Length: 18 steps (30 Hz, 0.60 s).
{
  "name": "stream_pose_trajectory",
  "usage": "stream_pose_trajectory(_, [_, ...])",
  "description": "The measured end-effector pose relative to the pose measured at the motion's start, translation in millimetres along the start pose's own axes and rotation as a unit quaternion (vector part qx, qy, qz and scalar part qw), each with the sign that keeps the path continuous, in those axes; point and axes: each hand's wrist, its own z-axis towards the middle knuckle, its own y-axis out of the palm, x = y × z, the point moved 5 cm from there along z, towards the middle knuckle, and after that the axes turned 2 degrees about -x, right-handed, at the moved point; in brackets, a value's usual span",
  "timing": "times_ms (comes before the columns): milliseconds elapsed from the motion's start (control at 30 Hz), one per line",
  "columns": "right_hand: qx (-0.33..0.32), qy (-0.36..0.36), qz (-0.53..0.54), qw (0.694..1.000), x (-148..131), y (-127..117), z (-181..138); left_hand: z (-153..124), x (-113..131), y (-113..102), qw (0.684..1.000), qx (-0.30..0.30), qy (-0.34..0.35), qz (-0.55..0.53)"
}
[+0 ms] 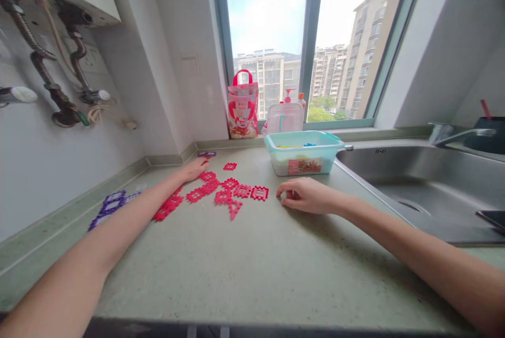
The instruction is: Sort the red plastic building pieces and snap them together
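Several red plastic interlocking pieces [221, 191] lie spread on the grey-green countertop [252, 264]. My left hand [193, 170] rests flat at their far left edge, fingertips touching one red piece. My right hand [305, 196] lies on the counter just right of the red pieces, fingers curled loosely; whether it holds a piece I cannot tell. One purple piece [206, 154] lies beyond my left hand. More purple pieces [110, 205] sit left of my forearm.
A pale teal plastic tub [303, 151] with coloured pieces stands behind my right hand, next to the steel sink [426, 180]. A red-and-white bag [242, 106] and a clear container [284, 117] stand on the windowsill. Pipes and a wall are at the left.
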Motion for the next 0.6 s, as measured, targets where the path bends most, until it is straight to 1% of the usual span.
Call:
stream_pose_trajectory(100, [0.003,-0.001,-0.011,1.0,1.7,1.6,0.9,-12.0,7.9,5.3,0.999,0.018,-0.031,0.008])
stream_pose_trajectory(233, [0.013,-0.016,-0.031,0.999,4.9,3.8,1.2,-34.6,34.1,8.6,0.999,0.028,-0.036,0.005])
stream_pose_trajectory(333, [0.056,-0.029,-0.04,0.997,4.4,3.3,1.3,-45.8,60.9,13.3,1.0,0.027,-0.014,-0.007])
stream_pose_trajectory(400, [0.098,-0.042,-0.04,0.993,0.9,3.4,1.5,-49.5,78.9,18.0,1.0,0.024,0.0,-0.016])
stream_pose_trajectory(467, [0.122,-0.054,-0.036,0.99,-3.8,6.8,2.9,-51.2,95.8,23.2,0.999,0.021,0.01,-0.024])
stream_pose_trajectory(533, [0.116,-0.061,-0.036,0.991,-7.6,13.2,6.1,-52.3,111.9,28.0,0.999,0.017,0.016,-0.031])
stream_pose_trajectory(600, [0.094,-0.07,-0.039,0.992,-9.5,19.1,9.9,-53.9,127.7,31.5,0.999,0.012,0.02,-0.039])
